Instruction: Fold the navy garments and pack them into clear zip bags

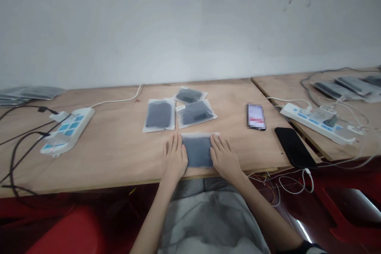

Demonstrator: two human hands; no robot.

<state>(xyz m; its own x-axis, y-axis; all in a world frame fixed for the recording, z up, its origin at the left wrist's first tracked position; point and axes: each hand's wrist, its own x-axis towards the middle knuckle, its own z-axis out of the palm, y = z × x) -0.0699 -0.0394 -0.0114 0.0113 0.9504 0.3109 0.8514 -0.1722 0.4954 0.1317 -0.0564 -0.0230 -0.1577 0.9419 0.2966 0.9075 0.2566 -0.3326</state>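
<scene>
The left hand [175, 160] and right hand [224, 156] are laid open, fingers extended, on opposite ends of a flat, dark-grey rectangular packet in translucent plastic [199, 151], which is placed near the front edge of the pale brown wooden table [119, 139]. Behind it, three similar dark plastic-sleeved packets [160, 114] are grouped; on two, small white labels [180, 108] are seen, too small to be read.

There are two hands [175, 158] [225, 158], four central packets [200, 151] [160, 114] [196, 113] [189, 95] (side piles [38, 92] [354, 86] uncountable), two phones [256, 116] [294, 147] and two power strips [68, 129] [316, 122].
</scene>
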